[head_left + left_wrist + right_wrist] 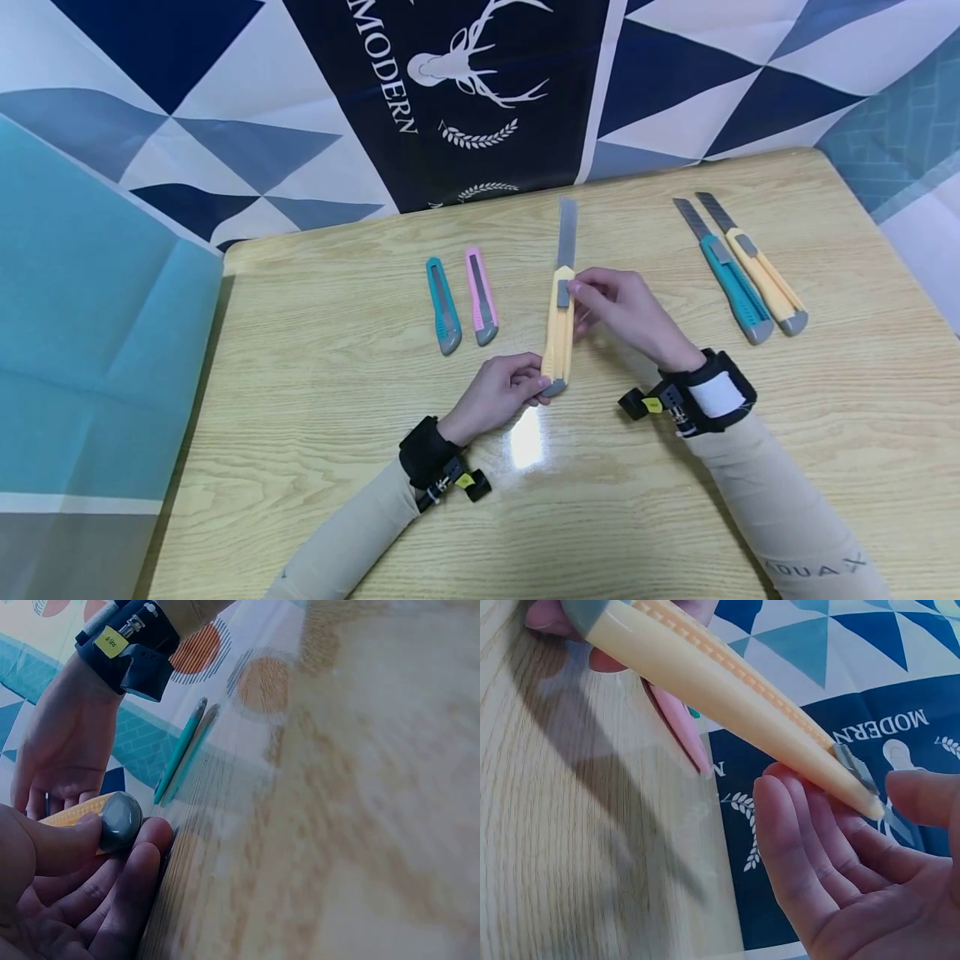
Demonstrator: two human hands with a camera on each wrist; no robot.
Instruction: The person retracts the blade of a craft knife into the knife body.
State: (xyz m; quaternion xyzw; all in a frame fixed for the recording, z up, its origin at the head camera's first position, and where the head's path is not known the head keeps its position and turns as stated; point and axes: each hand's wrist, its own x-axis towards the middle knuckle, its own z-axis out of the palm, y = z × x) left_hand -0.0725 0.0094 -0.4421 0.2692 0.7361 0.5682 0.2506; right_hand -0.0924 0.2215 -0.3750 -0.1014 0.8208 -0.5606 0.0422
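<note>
A yellow utility knife [558, 329] with its long blade [567, 233] out is held above the table, blade pointing away. My left hand [504, 392] pinches its grey end cap [121, 822] between thumb and fingers. At the blade end is my right hand [626, 312], its fingers behind the handle and its thumb at the grey slider [855, 769]. To the left lie a small teal utility knife [443, 305] and a small pink one [481, 296], no blade showing past their tips. A large teal knife [735, 283] and another yellow one [767, 279] lie at the right, blades out.
The wooden table [315, 333] ends at the back against a patterned cloth [300, 117] with a deer print. Light blue cloth [90, 333] covers the left side beyond the table edge. Both wrists wear black straps [708, 392] with small cameras.
</note>
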